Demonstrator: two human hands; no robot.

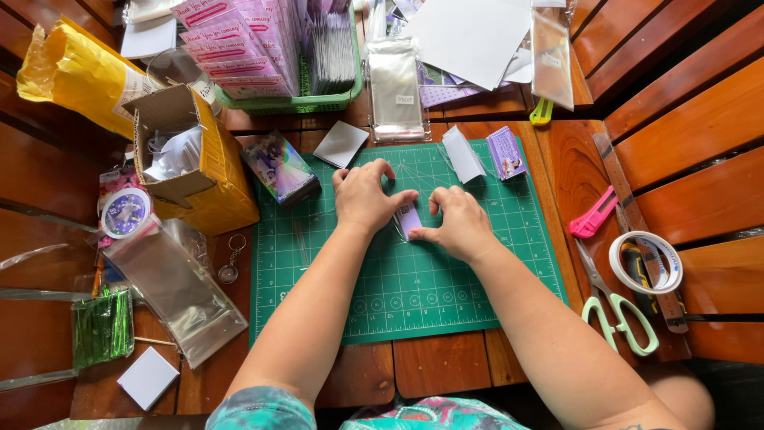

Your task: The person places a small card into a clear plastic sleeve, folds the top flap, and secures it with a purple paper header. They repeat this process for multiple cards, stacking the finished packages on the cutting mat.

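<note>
Both hands, left hand (pixel 364 197) and right hand (pixel 459 223), pinch a small purple card (pixel 408 217), long axis upright on the green mat (pixel 414 295)

Light: I see bright, even daylight.
Shadows: soft, faint under my forearms.
Glare: sheen on the cellophane sleeves (pixel 177 296).
Focus: sharp centre, edges slightly bowed.

The cutting mat (pixel 446 295) is matt green rubbery plastic with a printed grid. Under it, the table (pixel 684 135) is glossy varnished wood slats. The small card (pixel 408 216) sits in clear shiny film between the left hand (pixel 364 197) and right hand (pixel 460 223). To the left, the box (pixel 208 171) is rough brown cardboard. To the right, the scissors (pixel 613 306) have metal blades and smooth pale-green plastic handles.
</note>
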